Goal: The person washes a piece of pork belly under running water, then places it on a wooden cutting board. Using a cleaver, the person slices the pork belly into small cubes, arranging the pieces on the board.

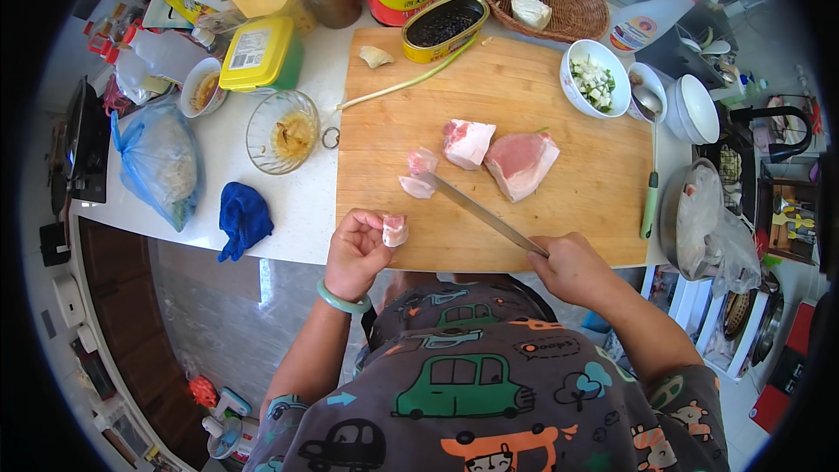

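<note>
My left hand [357, 246] pinches a small slice of raw meat [394, 231] over the front of the wooden cutting board [524, 92]. In my right hand [570, 267] is the handle of a knife [488, 213]. Its blade points up and left across the board, the tip at two thin slices of raw meat [417, 187]. Beyond the blade sit a smaller pale chunk of raw meat [468, 144] and a larger chunk with a thick white layer [523, 164], side by side.
An open oval tin [446, 29], a scallion stalk [406, 83] and a garlic piece [375, 57] lie at the board's back. A bowl of chopped scallion [595, 82] stands right; a glass bowl [283, 134], blue bag [160, 167] and blue cloth [242, 219] are left.
</note>
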